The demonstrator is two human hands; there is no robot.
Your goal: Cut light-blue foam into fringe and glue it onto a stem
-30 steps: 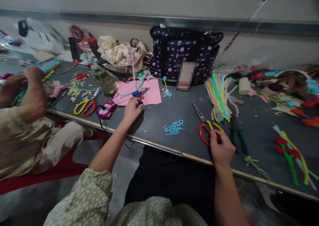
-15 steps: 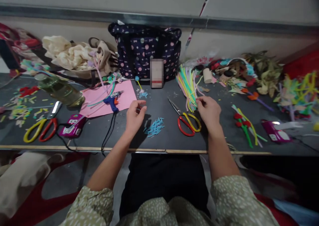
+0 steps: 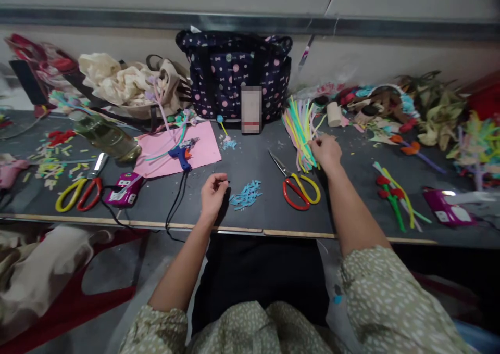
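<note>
At the near right edge of a bundle of pipe cleaners (image 3: 300, 130) in yellow, green, pink and white, my right hand (image 3: 327, 153) is closed, its fingertips pinching at the strands. How many strands it grips is hidden. My left hand (image 3: 213, 195) hovers over the table, loosely curled, with a small gap between thumb and forefinger and nothing visible in it. Just right of it lies a small heap of cut blue pipe cleaner pieces (image 3: 246, 194). Scissors (image 3: 299, 187) with one red and one yellow handle lie between the heap and my right hand, blades pointing away.
A blue glue gun (image 3: 180, 156) rests on pink paper (image 3: 203, 148) at left, near a bottle (image 3: 107, 138) and other scissors (image 3: 84, 190). A dark patterned bag (image 3: 238, 73) stands behind. Right are red-and-green pipe cleaner flowers (image 3: 392, 198) and a purple device (image 3: 445, 206).
My left hand has drawn slightly nearer the table's front edge, its thumb and forefinger closer together. My right hand has moved a little away from me along the bundle. The view has shifted.
</note>
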